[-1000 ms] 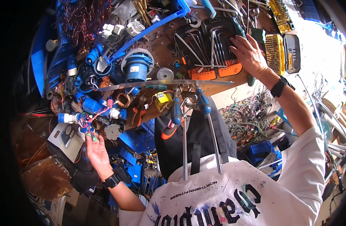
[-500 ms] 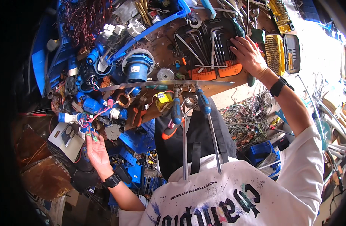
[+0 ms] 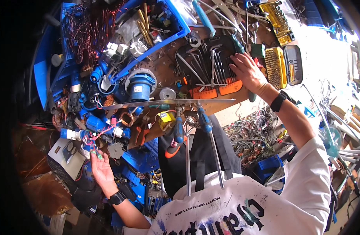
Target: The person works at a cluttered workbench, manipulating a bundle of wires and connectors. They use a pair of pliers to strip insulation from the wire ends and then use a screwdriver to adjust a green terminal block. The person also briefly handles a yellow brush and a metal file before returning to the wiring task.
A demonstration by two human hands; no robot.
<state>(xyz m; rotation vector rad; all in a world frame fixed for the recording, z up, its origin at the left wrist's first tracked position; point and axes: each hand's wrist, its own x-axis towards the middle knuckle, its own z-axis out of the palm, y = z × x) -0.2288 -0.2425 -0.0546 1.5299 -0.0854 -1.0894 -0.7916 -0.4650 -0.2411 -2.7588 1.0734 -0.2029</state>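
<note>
My left hand [image 3: 102, 170] is palm up at the left, its fingertips and thumb closed on a small green circuit board [image 3: 96, 154]. Pink and red wires [image 3: 97, 134] run from there towards a blue-and-white cylindrical part [image 3: 72, 134]. At the upper right, my right hand [image 3: 250, 74] has its fingers stretched out over the right edge of a black-and-orange hex key set [image 3: 205, 93]. Just beyond those fingertips is a dark green tool handle [image 3: 238, 45]. Several L-shaped hex keys lie in the set; nothing shows in my right hand.
A long thin metal strip [image 3: 164, 102] crosses in front of me, with two blue-handled screwdrivers [image 3: 178, 132] below it. A blue motor-like housing [image 3: 140, 91] stands among parts. Yellow bit cases [image 3: 276, 67] lie at right, tangled wires [image 3: 250, 135] below, and a blue tray [image 3: 180, 33] behind.
The whole view has shifted, so the bench things sit lower and further left. My right hand has drawn slightly nearer along the hex key set. My left hand keeps its hold.
</note>
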